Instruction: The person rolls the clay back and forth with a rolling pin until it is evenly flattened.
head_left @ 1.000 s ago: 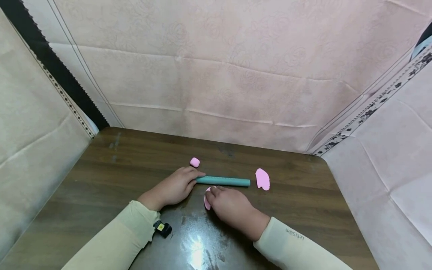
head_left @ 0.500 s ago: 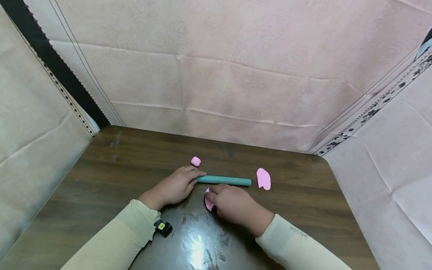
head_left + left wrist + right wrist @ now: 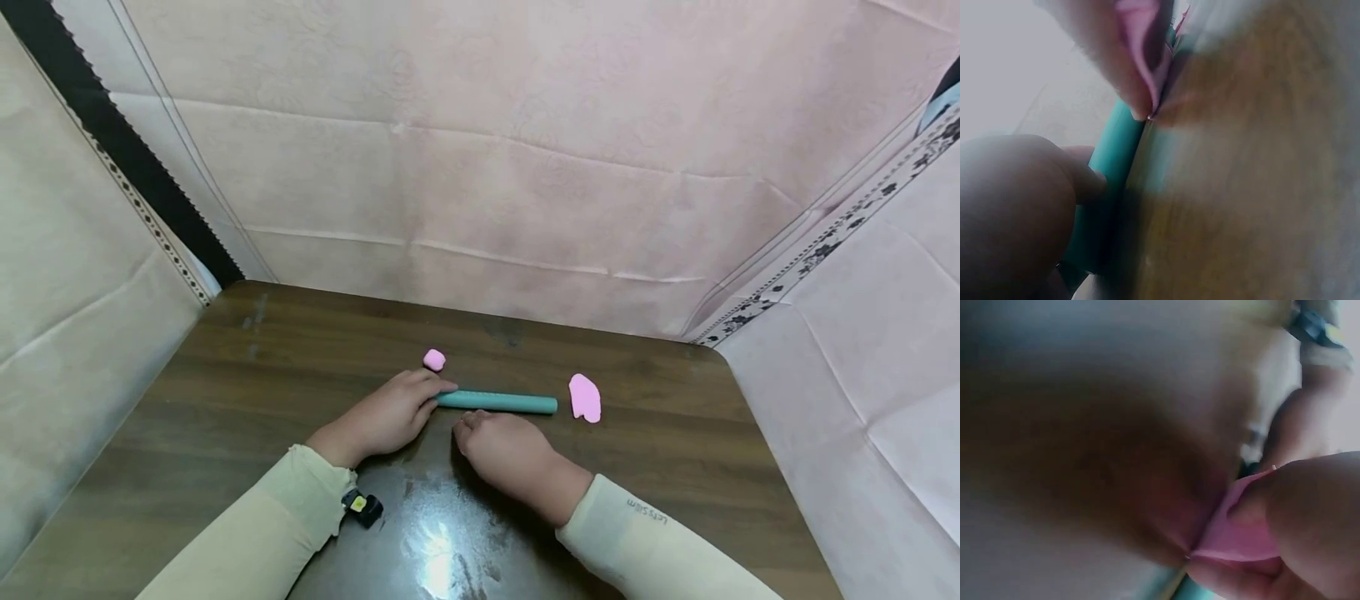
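Observation:
A smooth teal rod lies across the table, and my left hand grips its left end, fingers over the top and thumb at the near side. Just in front of the rod, my right hand pinches a thin, flattened piece of pink clay between thumb and fingers. The head view hides that piece behind the hand; in the left wrist view its folded edge shows close to the rod. Behind the left hand sits a small pink clay lump.
Right of the rod's end lies another flat pink clay piece with a notched lower edge. The brown wooden table is glossy and smudged at the front. Pale patterned cloth hangs along the back and both sides.
My right hand has turned over the pink clay piece, which showed at its fingertips before and is now hidden in the head view. The left hand and the rod stay in place.

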`<state>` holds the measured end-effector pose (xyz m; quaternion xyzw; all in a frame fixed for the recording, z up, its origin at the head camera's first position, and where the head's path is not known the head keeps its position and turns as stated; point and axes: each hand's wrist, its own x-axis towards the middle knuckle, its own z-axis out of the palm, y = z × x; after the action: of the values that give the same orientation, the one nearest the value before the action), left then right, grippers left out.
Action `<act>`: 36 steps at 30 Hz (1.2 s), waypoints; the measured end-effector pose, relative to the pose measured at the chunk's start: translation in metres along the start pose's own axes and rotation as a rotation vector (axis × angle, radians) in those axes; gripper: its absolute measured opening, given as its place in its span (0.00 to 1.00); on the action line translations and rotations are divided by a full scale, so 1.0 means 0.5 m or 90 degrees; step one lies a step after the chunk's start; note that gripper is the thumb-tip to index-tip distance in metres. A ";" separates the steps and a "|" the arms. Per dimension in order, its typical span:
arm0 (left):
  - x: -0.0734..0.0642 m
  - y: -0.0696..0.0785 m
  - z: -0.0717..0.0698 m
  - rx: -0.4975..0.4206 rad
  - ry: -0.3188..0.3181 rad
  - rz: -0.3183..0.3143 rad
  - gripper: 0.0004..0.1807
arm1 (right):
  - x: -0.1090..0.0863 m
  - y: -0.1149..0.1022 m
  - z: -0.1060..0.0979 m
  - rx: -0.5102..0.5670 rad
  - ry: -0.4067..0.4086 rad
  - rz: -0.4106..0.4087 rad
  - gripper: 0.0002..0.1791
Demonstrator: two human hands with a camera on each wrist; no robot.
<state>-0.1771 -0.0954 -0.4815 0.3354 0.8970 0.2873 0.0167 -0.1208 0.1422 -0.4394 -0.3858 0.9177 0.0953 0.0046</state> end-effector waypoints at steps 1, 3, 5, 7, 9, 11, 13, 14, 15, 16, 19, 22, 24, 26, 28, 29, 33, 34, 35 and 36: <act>0.000 0.000 0.001 0.002 0.001 0.005 0.22 | 0.001 0.010 -0.004 0.065 0.006 0.013 0.10; 0.001 0.000 0.002 0.006 0.003 0.011 0.21 | 0.005 0.035 -0.013 0.203 0.027 0.043 0.11; 0.002 0.000 0.003 0.011 0.005 0.011 0.21 | 0.007 0.062 -0.020 0.325 0.043 0.083 0.11; 0.002 0.001 0.003 0.015 0.002 0.008 0.21 | 0.006 0.088 -0.024 0.404 0.045 0.122 0.10; 0.003 0.002 0.003 0.015 0.000 0.007 0.21 | 0.000 0.111 -0.026 0.458 0.041 0.162 0.14; 0.003 0.003 0.002 0.015 0.000 0.006 0.21 | -0.009 0.132 -0.030 0.503 0.034 0.193 0.17; 0.003 0.004 0.002 0.013 0.001 0.005 0.21 | -0.021 0.155 -0.038 0.539 0.038 0.213 0.17; 0.003 0.004 0.001 0.013 0.001 0.005 0.21 | -0.028 0.168 -0.041 0.551 0.043 0.221 0.16; 0.003 0.004 0.001 0.012 0.000 0.004 0.21 | -0.036 0.183 -0.044 0.563 0.050 0.226 0.15; 0.003 0.005 0.000 0.012 0.000 0.001 0.21 | -0.046 0.201 -0.047 0.574 0.055 0.231 0.14; 0.001 0.006 -0.002 0.005 -0.007 -0.008 0.22 | -0.082 0.262 -0.049 0.592 0.061 0.249 0.14; 0.000 0.005 -0.003 -0.005 -0.013 -0.021 0.22 | -0.122 0.328 -0.041 0.575 0.067 0.272 0.14; 0.001 0.004 -0.003 -0.008 -0.014 -0.028 0.22 | -0.149 0.369 -0.030 0.513 0.079 0.292 0.14; 0.001 0.002 -0.002 -0.007 -0.014 -0.032 0.22 | -0.173 0.403 -0.017 0.447 0.085 0.320 0.14; 0.001 0.001 -0.001 -0.009 -0.014 -0.032 0.22 | -0.194 0.429 -0.003 0.378 0.087 0.338 0.14; 0.001 0.001 0.000 -0.009 -0.015 -0.032 0.22 | -0.202 0.439 0.006 0.353 0.086 0.345 0.13; 0.001 0.000 0.001 -0.009 -0.013 -0.029 0.22 | -0.220 0.460 0.036 0.293 0.088 0.329 0.12; 0.001 0.000 0.001 -0.008 -0.012 -0.028 0.22 | -0.221 0.461 0.043 0.283 0.092 0.323 0.12; 0.001 0.001 0.001 -0.007 -0.011 -0.025 0.22 | -0.222 0.461 0.050 0.277 0.093 0.320 0.12; 0.001 0.001 0.001 -0.005 -0.009 -0.021 0.22 | -0.223 0.460 0.056 0.275 0.093 0.319 0.13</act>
<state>-0.1772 -0.0944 -0.4814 0.3229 0.9010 0.2883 0.0292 -0.2074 0.3836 -0.4182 -0.1445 0.9807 -0.1315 -0.0033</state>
